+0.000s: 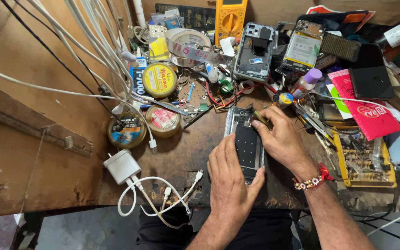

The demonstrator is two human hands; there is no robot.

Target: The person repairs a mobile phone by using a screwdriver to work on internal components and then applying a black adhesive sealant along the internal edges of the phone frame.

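An opened smartphone (246, 139) with its back cover off lies near the front edge of a worn wooden workbench (181, 153). My left hand (230, 178) clamps its lower end, thumb on one side and fingers on the other. My right hand (281, 139), with a beaded bracelet at the wrist, pinches a small yellow-green handled tool (261, 118) whose tip rests at the phone's upper right corner.
Round tins (159, 79) and tape rolls lie at the left rear, a yellow multimeter (230, 17) at the back. Another stripped phone frame (254, 51) and a battery lie behind. A yellow tray of bits (364, 159) stands right. A white charger (122, 165) and cables sprawl front-left.
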